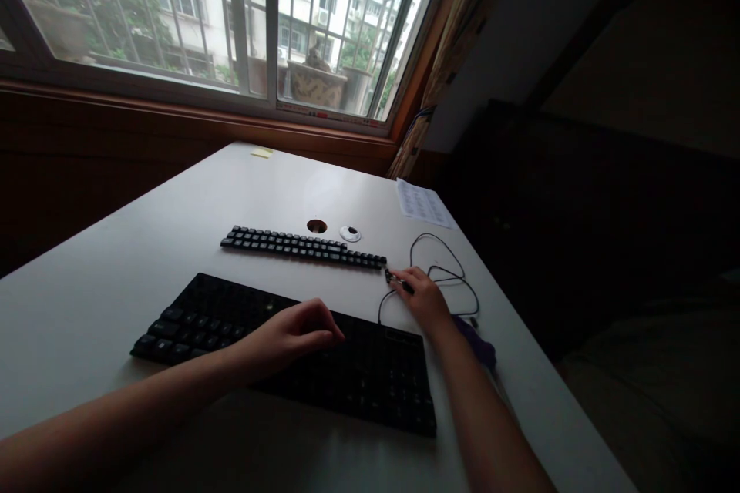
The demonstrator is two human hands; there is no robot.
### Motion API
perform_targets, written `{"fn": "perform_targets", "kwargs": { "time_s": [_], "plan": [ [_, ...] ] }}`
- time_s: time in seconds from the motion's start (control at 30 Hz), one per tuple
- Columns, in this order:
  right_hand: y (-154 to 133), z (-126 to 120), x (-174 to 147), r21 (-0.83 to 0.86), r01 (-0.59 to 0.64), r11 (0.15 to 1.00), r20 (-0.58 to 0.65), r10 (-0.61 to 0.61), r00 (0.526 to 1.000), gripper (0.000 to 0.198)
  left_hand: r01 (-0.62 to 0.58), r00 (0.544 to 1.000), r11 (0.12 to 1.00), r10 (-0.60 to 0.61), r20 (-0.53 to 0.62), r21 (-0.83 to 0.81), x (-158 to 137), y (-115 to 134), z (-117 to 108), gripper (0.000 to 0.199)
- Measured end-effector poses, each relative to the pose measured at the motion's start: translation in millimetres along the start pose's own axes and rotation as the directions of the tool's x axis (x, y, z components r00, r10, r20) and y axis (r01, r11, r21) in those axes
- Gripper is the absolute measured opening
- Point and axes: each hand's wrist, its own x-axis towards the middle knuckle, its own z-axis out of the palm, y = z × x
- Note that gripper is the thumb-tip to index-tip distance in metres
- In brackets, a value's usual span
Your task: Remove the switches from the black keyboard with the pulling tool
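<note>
A black keyboard [341, 370] lies across the near part of the desk. Keycaps remain at its left end, while much of the rest looks bare and dark. Over its middle is my left hand [301, 331], fingers curled down and thumb drawn in; anything inside them is hidden. My right hand [421, 294] is closed on a small dark tool that looks like a keycap puller [405, 285]. A black keycap [388, 275] appears at the puller's tip, beside the right end of several rows of loose keycaps [289, 244] set out behind the keyboard.
A black cable [462, 269] loops right of my right hand. By my right forearm lies a purple object [477, 343]. Farther back are a desk hole [317, 226], a white ring cover [350, 233], a printed sheet [425, 202] and yellow notes [262, 152], below a barred window [231, 15].
</note>
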Motion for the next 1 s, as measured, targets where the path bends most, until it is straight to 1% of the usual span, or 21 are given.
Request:
{"fn": "perform_targets", "kwargs": {
  "time_s": [0.13,0.33,0.63,0.8,1.0],
  "plan": [
    [0.4,4.9,2.3,-0.060,-0.028,0.998,-0.005,0.028,1.000,0.028,-0.003,1.000,1.000,0.003,0.002,0.018,0.2,1.4,0.0,0.023],
    [1.4,9.2,6.1,-0.082,0.005,0.997,0.012,-0.004,1.000,0.028,0.001,1.000,1.000,-0.001,0.005,0.025,1.1,1.9,1.7,0.023],
    [6.0,13.7,7.8,-0.099,0.035,0.994,-0.001,-0.035,0.999,0.029,-0.008,1.000,0.999,0.007,0.010,0.041,-0.2,1.8,1.4,0.023],
    [5.6,13.8,8.7,-0.098,0.037,0.994,-0.015,-0.038,0.999,0.034,-0.020,1.000,0.998,0.019,0.016,0.057,0.6,0.9,0.7,0.021],
    [5.9,14.6,8.2,-0.090,0.048,0.995,-0.002,-0.048,0.999,0.031,-0.024,1.000,0.997,0.023,0.014,0.073,1.0,-0.1,0.1,0.023]
  ]
}}
